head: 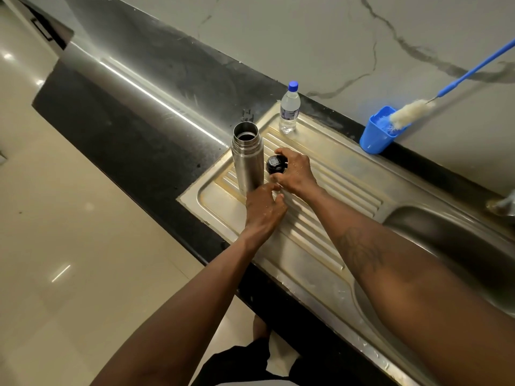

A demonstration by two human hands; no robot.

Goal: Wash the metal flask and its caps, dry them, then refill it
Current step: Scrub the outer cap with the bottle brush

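Note:
The metal flask [247, 157] stands upright and uncapped on the ribbed steel drainboard [334, 174]. Just right of it is a black cap [276, 164], which my wet right hand [295, 172] grips between fingers and thumb. My left hand [263, 208] is in front of the flask's base, its fingers curled and its fingertips close to my right thumb. What it holds, if anything, is hidden. A clear water bottle [289, 110] with a blue lid stands at the drainboard's far edge.
A blue cup [376, 135] holds a long blue-handled bottle brush [412, 112] at the back by the marble wall. The sink basin [451, 246] lies to the right, with part of a tap [504, 203] showing. The black counter [139, 129] stretches left.

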